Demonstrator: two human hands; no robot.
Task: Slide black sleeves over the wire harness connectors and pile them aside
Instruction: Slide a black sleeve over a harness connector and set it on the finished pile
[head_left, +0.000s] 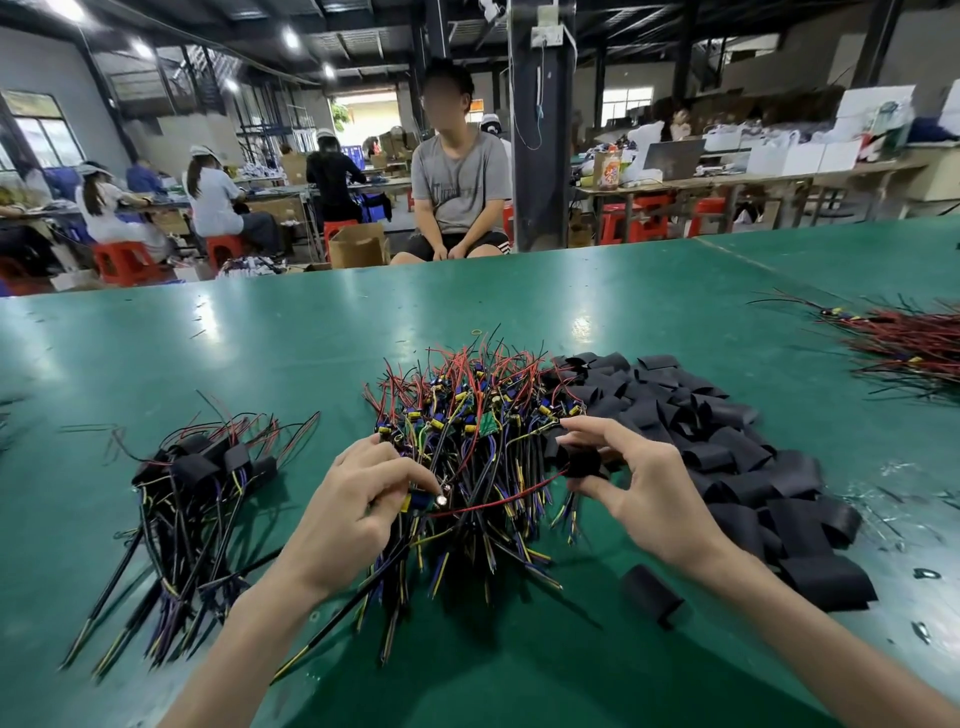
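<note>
**Head view.** The left hand (358, 509) pinched a wire harness connector (422, 501) between thumb and fingers, over the near edge of the central heap of unsleeved harnesses (467, 410). The right hand (641, 486) gripped one black sleeve (583, 462) between thumb and curled fingertips, just right of the connector. A red wire (501, 500) ran from connector to sleeve. The stock of black sleeves (727, 447) lay at right on the green table (260, 332), with a loose sleeve (652, 592) nearer. Sleeved harnesses (197, 467) were piled at left. Beyond the table stood an open cardboard box (358, 245), its contents hidden. Print on a seated person's grey T-shirt (460, 182) was illegible.
</note>
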